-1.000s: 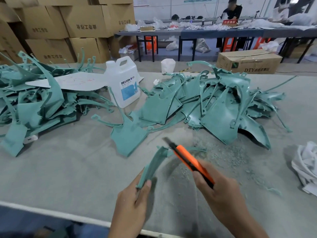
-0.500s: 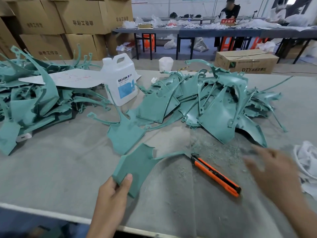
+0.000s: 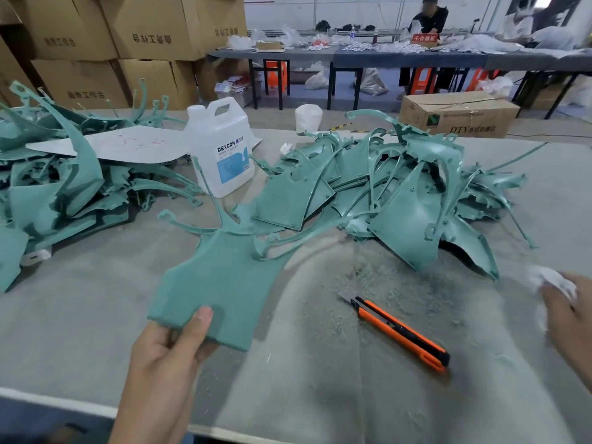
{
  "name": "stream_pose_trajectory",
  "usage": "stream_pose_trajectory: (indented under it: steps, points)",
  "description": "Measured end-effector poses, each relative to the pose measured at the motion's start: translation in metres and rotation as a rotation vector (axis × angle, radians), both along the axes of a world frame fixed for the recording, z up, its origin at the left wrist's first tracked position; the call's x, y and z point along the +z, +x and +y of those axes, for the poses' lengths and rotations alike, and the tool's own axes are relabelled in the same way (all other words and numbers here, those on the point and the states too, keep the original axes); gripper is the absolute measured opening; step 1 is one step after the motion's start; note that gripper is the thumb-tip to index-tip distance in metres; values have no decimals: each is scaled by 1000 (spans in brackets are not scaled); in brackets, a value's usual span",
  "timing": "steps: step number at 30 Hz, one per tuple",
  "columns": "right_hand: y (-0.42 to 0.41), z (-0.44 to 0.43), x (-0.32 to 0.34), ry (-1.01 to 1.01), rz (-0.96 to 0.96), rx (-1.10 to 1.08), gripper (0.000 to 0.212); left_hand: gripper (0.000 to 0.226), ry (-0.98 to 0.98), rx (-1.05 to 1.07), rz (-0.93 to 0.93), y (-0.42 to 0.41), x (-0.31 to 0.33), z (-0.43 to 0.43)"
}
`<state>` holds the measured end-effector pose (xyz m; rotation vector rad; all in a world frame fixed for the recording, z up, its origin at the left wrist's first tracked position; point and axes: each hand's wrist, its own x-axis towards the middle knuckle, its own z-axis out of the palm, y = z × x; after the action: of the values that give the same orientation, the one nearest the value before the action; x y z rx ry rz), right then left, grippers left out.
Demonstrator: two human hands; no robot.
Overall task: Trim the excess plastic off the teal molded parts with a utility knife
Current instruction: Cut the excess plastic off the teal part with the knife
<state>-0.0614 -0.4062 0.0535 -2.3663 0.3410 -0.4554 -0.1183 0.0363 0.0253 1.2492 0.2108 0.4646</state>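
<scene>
The left hand (image 3: 166,357) pinches the near corner of one teal molded part (image 3: 224,283), thumb on top, over the grey tabletop (image 3: 80,331) in front of the heap of teal parts (image 3: 400,193). The right hand (image 3: 570,318) is against a white rag (image 3: 554,280), too blurred to tell its grip. The utility knife (image 3: 400,331) lies loose between them with its blade out, so a careless reach back could nick a finger, and the single-corner pinch may let the part swing.
</scene>
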Motion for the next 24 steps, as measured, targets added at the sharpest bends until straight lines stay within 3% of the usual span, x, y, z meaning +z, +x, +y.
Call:
stream_pose_trajectory:
  steps: [2,3,5,6,8,12,16,21,24]
  points:
    - [16,31,13,80,-43,3,57,34,42,-75,19,-1,-1,-15]
    - [27,51,19,33,-112,16,68,34,69,-102,29,-2,-1,-24]
    - [25,97,32,-150,-270,197,23,39,96,-132,43,-4,-1,-40]
    - [21,121,33,-262,-346,212,14,38,99,-140,34,-5,0,-49]
    - [17,160,18,-262,-351,271,27,42,119,-143,15,-7,3,-59]
    - [3,207,0,145,-248,417,31,40,131,-72,3,-7,13,-50]
    - [-3,199,15,344,-310,496,28,32,152,-22,31,-6,17,-21]
    - [10,145,49,495,-504,201,21,28,8,110,28,-5,13,14]
    - [-2,156,54,495,-535,315,20,33,-36,46,24,-3,13,-2]
